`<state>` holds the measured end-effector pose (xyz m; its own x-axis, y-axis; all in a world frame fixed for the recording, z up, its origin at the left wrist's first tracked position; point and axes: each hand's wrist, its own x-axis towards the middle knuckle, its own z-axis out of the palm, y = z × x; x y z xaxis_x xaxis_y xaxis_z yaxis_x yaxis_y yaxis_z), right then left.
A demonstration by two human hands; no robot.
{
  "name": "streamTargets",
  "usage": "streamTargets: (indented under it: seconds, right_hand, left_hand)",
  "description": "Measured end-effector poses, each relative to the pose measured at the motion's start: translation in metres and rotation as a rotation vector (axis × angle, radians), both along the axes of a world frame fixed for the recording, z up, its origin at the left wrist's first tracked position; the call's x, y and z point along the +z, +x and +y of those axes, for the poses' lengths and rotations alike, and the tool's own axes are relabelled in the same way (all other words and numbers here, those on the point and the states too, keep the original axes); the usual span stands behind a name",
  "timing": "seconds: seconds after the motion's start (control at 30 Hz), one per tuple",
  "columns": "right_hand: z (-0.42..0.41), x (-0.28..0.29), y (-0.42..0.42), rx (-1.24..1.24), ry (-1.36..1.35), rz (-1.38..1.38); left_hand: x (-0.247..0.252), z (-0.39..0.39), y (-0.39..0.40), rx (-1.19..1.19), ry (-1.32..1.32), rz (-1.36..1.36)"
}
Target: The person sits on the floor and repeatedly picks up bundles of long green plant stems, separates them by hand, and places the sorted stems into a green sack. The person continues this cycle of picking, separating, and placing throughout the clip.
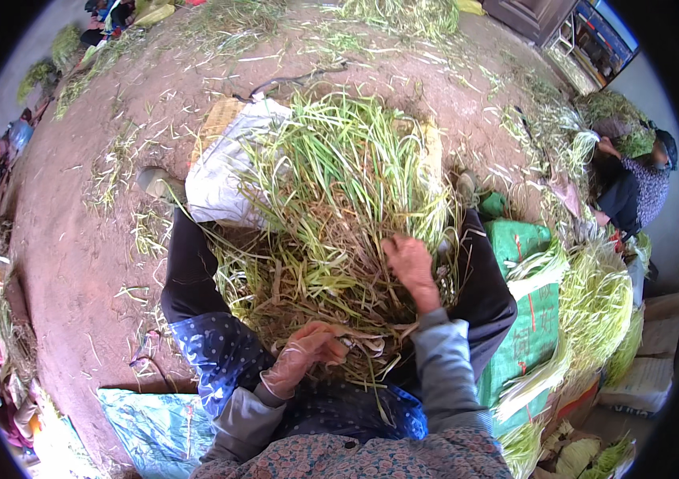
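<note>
A heap of long-leaved greens point(345, 173), like chives or young garlic, lies between my knees, with brown withered leaves mixed in nearer to me. My right hand point(409, 263) is bare and reaches into the heap's right side; its curled fingers touch the leaves, their grip hidden. Close to my lap is my left hand point(309, 353), in a thin see-through glove, with fingers bent beside pale stalks point(369, 342). Whether it grips one I cannot tell. Under the heap, a white woven sack point(226, 173) partly covers a yellowish woven mat or board point(217, 123).
At my right a green woven sack point(522, 329) bears writing and carries bundles of pale trimmed greens point(594, 305). A blue-green plastic sheet point(157, 428) lies at my left. Another person point(639, 179) sits at the far right. Loose leaves litter the earthen floor point(88, 239).
</note>
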<state>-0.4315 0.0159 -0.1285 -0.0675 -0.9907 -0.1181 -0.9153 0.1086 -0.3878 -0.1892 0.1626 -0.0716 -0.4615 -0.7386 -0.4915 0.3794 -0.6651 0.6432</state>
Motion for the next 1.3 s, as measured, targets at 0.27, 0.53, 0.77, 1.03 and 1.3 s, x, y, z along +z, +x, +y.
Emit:
streamTargets:
  seconds: [0.27, 0.53, 0.77, 1.03, 1.3]
  right_hand:
    - [0.027, 0.046, 0.014, -0.207, 0.108, -1.353]
    - [0.057, 0.041, 0.024, 0.133, -0.26, -0.291]
    - [0.066, 0.052, 0.053, 0.075, -0.236, -0.557]
    - [0.077, 0.058, 0.057, 0.276, -0.167, -0.501]
    - [0.042, 0.097, 0.057, -0.082, -0.116, -1.046]
  left_hand:
    - [0.0, 0.001, 0.047, 0.398, -0.087, -0.062]
    - [0.025, -0.039, 0.033, 0.427, -0.186, -0.047]
    - [0.032, -0.075, 0.014, 0.379, -0.227, -0.273]
    - [0.01, -0.121, -0.02, 0.21, -0.249, -0.253]
    - [0.023, -0.116, -0.03, 0.208, -0.243, -0.24]
